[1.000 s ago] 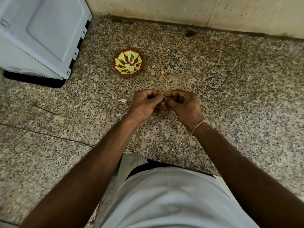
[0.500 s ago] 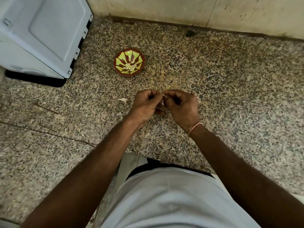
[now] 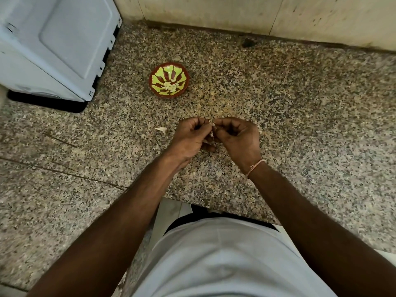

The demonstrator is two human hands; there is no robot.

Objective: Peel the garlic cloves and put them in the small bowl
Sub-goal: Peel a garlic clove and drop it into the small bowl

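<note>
Item: garlic clove (image 3: 212, 133), under peeling. Only a pale sliver shows between the two hands, above the speckled stone table (image 3: 300, 125).

Left hand (image 3: 190, 138): fingers curled, grip pinching the clove from the left.

Right hand (image 3: 237, 138): fingers curled likewise, grip pinching the same clove or its skin (which of the two cannot be told). A thin cord band (image 3: 255, 167) circles the wrist.

Small bowl (image 3: 169, 79): red with yellow-green pattern, well apart from the hands toward the wall; several pale peeled cloves (image 3: 170, 85) lie at its centre.

Loose white scrap (image 3: 160, 129): on the table just left of the hands, probably skin.

Pale blue appliance (image 3: 53, 46): far left corner.

Risks, as judged: the clove is small and likely slick once bared, so a hard pull on the skin could pop it out onto the table. Skin fragments clinging to the fingers could be carried into the bowl with the clove.
</note>
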